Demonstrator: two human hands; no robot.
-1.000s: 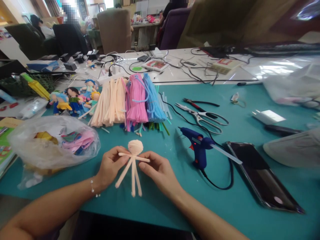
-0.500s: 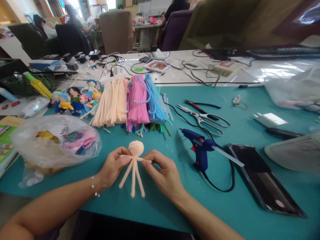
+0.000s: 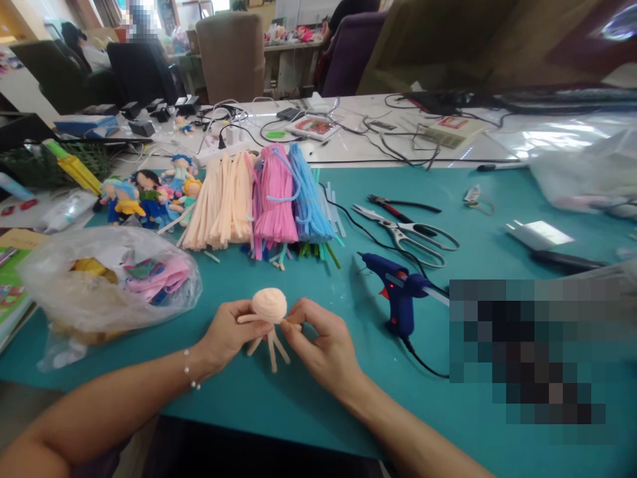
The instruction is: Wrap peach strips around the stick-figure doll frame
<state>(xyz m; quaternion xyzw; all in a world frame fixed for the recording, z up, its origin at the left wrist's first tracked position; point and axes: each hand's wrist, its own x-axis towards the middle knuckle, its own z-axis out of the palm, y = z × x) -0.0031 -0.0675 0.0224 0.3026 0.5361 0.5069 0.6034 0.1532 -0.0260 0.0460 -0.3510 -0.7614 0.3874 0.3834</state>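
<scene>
A peach doll figure [image 3: 269, 306] with a round wound head and several thin strips hanging below is held over the green mat. My left hand [image 3: 229, 335] pinches it from the left, thumb just under the head. On the other side my right hand [image 3: 321, 338] has its fingers closed on the right arm strip. The head is tipped toward the camera, and the strips below look shortened. Beyond the hands lie bundles of peach strips [image 3: 221, 202], pink strips [image 3: 277, 199] and blue strips [image 3: 311, 199].
Right of my hands are a blue glue gun [image 3: 398, 292], scissors [image 3: 413, 236] and pliers [image 3: 393, 204]. A plastic bag of scraps [image 3: 109, 285] lies left, with small dolls [image 3: 146, 192] behind it. Cables cross the white table [image 3: 343, 149]. People sit farther back.
The figure's head has tilted toward the camera and sits slightly lower, while its lower strips have swung up and away. Both hands keep their hold.
</scene>
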